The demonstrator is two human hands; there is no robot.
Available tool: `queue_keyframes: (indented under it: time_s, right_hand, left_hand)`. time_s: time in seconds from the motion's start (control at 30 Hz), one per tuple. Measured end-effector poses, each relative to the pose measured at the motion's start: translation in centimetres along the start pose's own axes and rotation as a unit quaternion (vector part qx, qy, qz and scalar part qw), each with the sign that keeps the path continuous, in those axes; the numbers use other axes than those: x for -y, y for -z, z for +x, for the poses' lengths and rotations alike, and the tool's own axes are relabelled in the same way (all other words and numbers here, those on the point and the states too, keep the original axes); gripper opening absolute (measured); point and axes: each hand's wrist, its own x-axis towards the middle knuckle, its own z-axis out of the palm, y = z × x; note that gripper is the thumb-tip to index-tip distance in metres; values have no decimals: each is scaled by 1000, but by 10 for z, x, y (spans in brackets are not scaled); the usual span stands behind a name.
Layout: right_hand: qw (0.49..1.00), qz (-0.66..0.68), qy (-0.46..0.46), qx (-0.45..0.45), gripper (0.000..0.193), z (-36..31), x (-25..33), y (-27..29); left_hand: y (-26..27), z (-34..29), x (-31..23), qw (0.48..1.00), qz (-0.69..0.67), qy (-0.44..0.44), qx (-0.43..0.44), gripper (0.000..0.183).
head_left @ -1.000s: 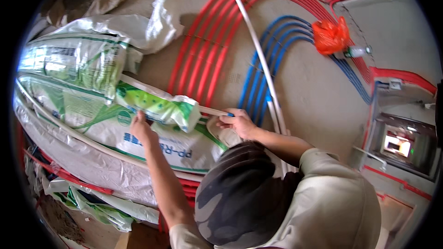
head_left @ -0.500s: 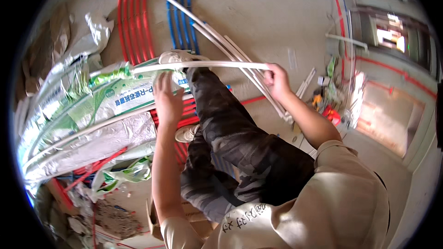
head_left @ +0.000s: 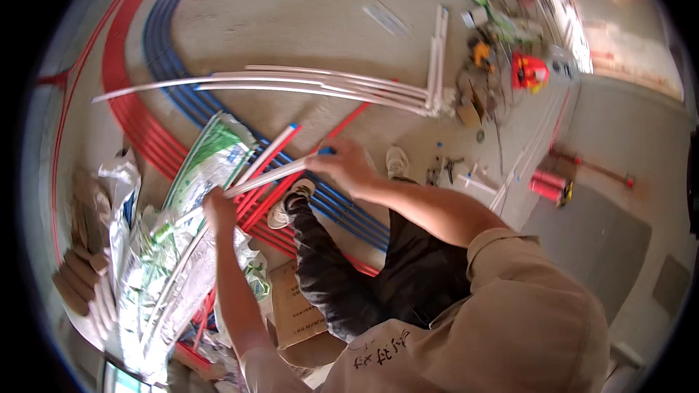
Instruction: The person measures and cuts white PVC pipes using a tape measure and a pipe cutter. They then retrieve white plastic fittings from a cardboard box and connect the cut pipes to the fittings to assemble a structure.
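Note:
A white plastic pipe slants up to the right between my hands, above the wrapped bundles. Its right end sits in my right hand, whose fingers close round it; a blue bit shows beside the thumb. Farther down, the fingers of my left hand are wrapped round the same pipe. The pipe's lower part runs on toward the green and clear plastic wrapping at the left. Just beyond it lies another white pipe with a blue end.
Several white pipes lie in a row on the floor ahead. Red pipes and blue pipes curve across the floor. An open cardboard box stands by my legs. Tools and a red case are at the right.
The view has swung to the right. My left hand, earlier with fingers outstretched beside the pipe, is now closed round it. My right hand still grips a pipe end, now nearer my left hand.

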Motion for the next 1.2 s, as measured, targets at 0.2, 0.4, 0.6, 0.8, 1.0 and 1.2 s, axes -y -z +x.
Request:
queue_keyframes:
  time_s: [0.2,0.4,0.6,0.8,1.0,1.2]
  right_hand:
    - [916,346,48,-196,15,-13,-133,368]
    - [868,386,-107,-294,44,-56,-255,423]
    - [900,325,-105,-271,39,-105,-322,450]
    - [836,447,-38,-317,37,-125,-301,544]
    - [853,457,25,-251,39,-159,-334,490]
    - [829,235,171,-478,29,-212,-432,756]
  left_hand:
    - [-110,12,-14,997,55,-25,45,20]
    - [-249,2,-482,939,159,-295,78,30]
    - [-230,-69,-666,912,-112,-353,178,31]
    - [-236,-96,-646,954,4,-275,123,18]
    - [-240,-124,-638,937,12,-290,196,27]
    - [-245,-21,-222,940,152,-238,193,32]
